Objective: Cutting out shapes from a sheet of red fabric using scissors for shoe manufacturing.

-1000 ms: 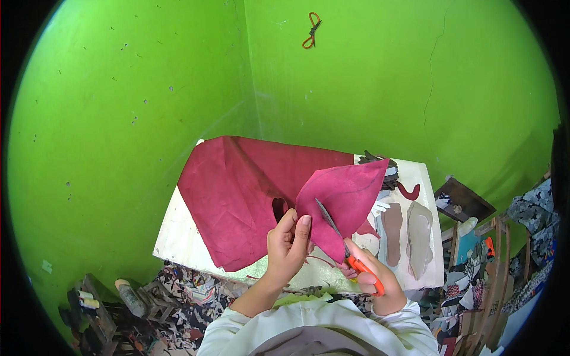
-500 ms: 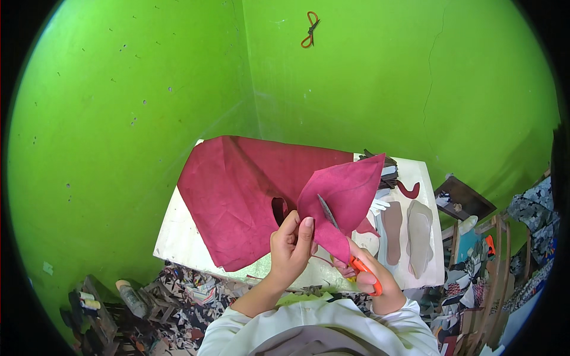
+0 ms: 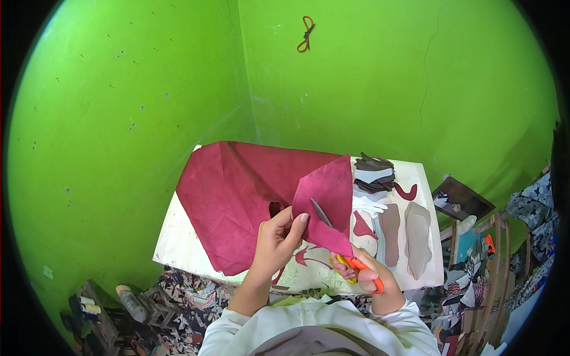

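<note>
My left hand (image 3: 278, 237) pinches the edge of a raised magenta piece of leather-like material (image 3: 332, 187) between thumb and fingers. My right hand (image 3: 377, 277) grips scissors (image 3: 363, 274) with orange and yellow handles. Their dark blade shows against the piece, just right of my left thumb; the other blade is hidden behind the material. To the left lies a large, wrinkled dark red sheet (image 3: 217, 196) of similar material, spread over the white table (image 3: 169, 237). Thin red offcuts (image 3: 303, 256) lie on the table between my hands.
On the table's right side are a stack of dark strips (image 3: 374, 172), a white glove (image 3: 369, 206), a curved red scrap (image 3: 407, 191), a brown sole-shaped piece (image 3: 390, 234) and grey sole-shaped templates (image 3: 417, 240). Scraps (image 3: 196, 296) litter the floor. Green walls (image 3: 332, 107) stand behind.
The raised magenta piece has swung left and appears narrower, uncovering the dark strips and glove. My left hand has moved slightly left and down. More red offcuts show between my hands.
</note>
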